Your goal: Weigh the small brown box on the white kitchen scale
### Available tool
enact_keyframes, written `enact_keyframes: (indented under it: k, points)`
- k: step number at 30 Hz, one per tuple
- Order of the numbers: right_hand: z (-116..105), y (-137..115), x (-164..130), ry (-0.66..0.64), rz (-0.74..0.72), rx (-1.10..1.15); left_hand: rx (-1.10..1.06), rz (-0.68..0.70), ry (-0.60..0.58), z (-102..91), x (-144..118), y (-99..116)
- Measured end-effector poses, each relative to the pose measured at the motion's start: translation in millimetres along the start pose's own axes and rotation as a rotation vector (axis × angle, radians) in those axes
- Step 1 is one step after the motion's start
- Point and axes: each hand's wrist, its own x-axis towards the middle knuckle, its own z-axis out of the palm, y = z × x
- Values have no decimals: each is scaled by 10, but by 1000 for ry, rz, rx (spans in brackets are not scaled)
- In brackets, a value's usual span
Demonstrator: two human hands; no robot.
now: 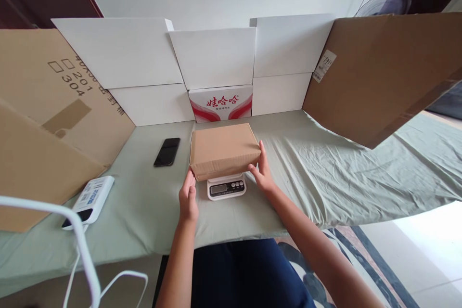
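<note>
A brown cardboard box [225, 147] sits over a small white digital kitchen scale [226, 196], hiding the scale's platform. Only the scale's front panel, with a grey display and several round buttons, shows below the box. At the box's near left corner is my left hand [188, 196], its fingers closed against the side. My right hand [263, 171] grips the right end, thumb on the front face and fingers along the side. Whether the box rests fully on the scale or is partly held up, I cannot tell.
Left of the box lies a black phone [167, 152]. A white power bank [90, 201] with a cable is farther left, behind a white curved tube [77, 224]. White panels [212, 57], a printed carton [221, 104] and large cardboard sheets [382, 72] wall the cloth-covered table [288, 154].
</note>
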Motion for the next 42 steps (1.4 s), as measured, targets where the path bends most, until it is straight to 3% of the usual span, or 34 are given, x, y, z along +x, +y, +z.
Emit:
enact_keyframes:
  k: [13, 17, 21, 42]
  points:
    - [2, -45, -2, 8, 5, 9, 30, 48, 5, 24, 12, 68]
    - [-45, -43, 20, 162, -9, 72, -13, 200, 144, 35, 21, 176]
    - [-93, -65, 63, 275, 27, 101, -39, 202, 207, 46, 34, 223]
    - [-22, -54, 87, 188, 76, 123, -10, 167, 154, 42, 42, 165]
